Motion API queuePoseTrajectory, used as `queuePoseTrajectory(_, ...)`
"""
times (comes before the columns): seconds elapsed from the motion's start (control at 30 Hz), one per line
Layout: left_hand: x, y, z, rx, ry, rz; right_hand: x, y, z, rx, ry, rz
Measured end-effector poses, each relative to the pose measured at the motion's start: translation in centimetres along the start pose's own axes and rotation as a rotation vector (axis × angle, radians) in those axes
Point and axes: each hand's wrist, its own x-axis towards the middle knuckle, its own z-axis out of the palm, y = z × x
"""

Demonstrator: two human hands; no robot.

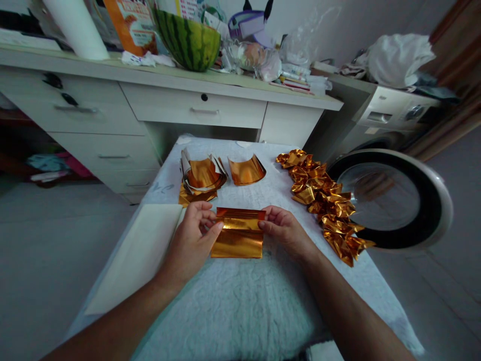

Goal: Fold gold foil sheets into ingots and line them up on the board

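A sheet of shiny gold foil paper (237, 244) lies before me, its far part folded over into a band. My left hand (195, 233) pinches the sheet's left edge between thumb and fingers. At the opposite edge, my right hand (283, 228) grips the fold the same way. Beyond them sits a curled stack of gold foil sheets (203, 173) with pale undersides, and beside it a single curved foil sheet (247, 170). Folded gold foil pieces (319, 195) form a long row on the right side of the table.
A pale cloth covers the table (233, 311), with a white sheet (139, 250) along its left. Behind stands a white desk (233, 108) holding a cut watermelon (188, 40) and bags. At right, a washing machine's round door (391, 198) hangs open close to the table edge.
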Motion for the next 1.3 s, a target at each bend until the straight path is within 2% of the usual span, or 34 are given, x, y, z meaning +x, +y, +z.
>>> queuePoseTrajectory(0.07, -0.3, 0.2, -0.1, 0.198, 0.162, 0.125, 0.0, 0.1, 0.0, -0.010, 0.032, -0.008)
queuePoseTrajectory(0.13, -0.8, 0.7, -0.2, 0.348, 0.216, 0.334, 0.1, 0.2, 0.0, -0.030, 0.072, -0.011)
queuePoseTrajectory(0.23, -1.7, 1.4, -0.1, 0.450, 0.003, 0.599, 0.1, 0.3, 0.0, -0.046, 0.097, -0.002)
queuePoseTrajectory(0.3, -2.1, 1.6, 0.3, 0.448, -0.085, 0.649, 0.1, 0.3, 0.2, -0.032, 0.088, -0.004)
queuePoseTrajectory(0.4, -2.2, 1.2, 0.9, 0.460, -0.113, 0.624, 0.0, 0.3, 0.5, 0.039, 0.035, 0.001)
queuePoseTrajectory(0.53, -2.0, 0.6, 1.1, 0.444, -0.143, 0.516, -0.3, 0.3, 1.0, 0.121, -0.060, 0.030)
queuePoseTrajectory(0.8, -1.9, 1.0, 1.2, 0.313, -0.196, 0.319, -0.6, 0.3, 1.7, 0.040, -0.188, -0.004)
queuePoseTrajectory(1.07, -1.2, 1.2, 0.6, 0.224, -0.102, 0.219, -0.7, 0.3, 2.0, -0.015, -0.388, -0.014)
queuePoseTrajectory(1.13, -0.9, 1.2, 0.3, 0.163, -0.086, 0.166, -0.8, 0.1, 2.0, -0.037, -0.359, -0.015)
queuePoseTrajectory(1.17, -0.8, 1.2, 0.2, 0.127, -0.078, 0.141, -0.8, 0.1, 2.0, -0.050, -0.303, -0.026)
queuePoseTrajectory(1.3, -0.4, 1.0, 0.1, -0.035, -0.065, 0.084, -0.6, -0.2, 1.3, -0.195, 0.144, -0.203)
